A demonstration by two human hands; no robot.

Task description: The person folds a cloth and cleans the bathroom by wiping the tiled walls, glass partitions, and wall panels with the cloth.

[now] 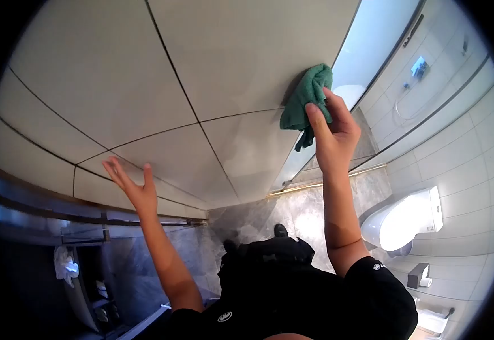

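Note:
A green cloth (306, 102) is bunched in my right hand (337, 130), gripped between thumb and fingers, and lies against the tiled wall (241, 62) near its right edge. A loose corner of the cloth hangs below. My left hand (135, 184) is raised at the left, fingers spread, holding nothing, close to the lower tiles; whether its fingertips touch them I cannot tell.
Right of the wall stands a glass shower partition (371, 51) with a shower hose (400, 110) behind it. A white toilet (400, 224) and a paper holder (418, 276) are at the right. Dark shelving (80, 283) is at lower left, over a grey marble floor (252, 218).

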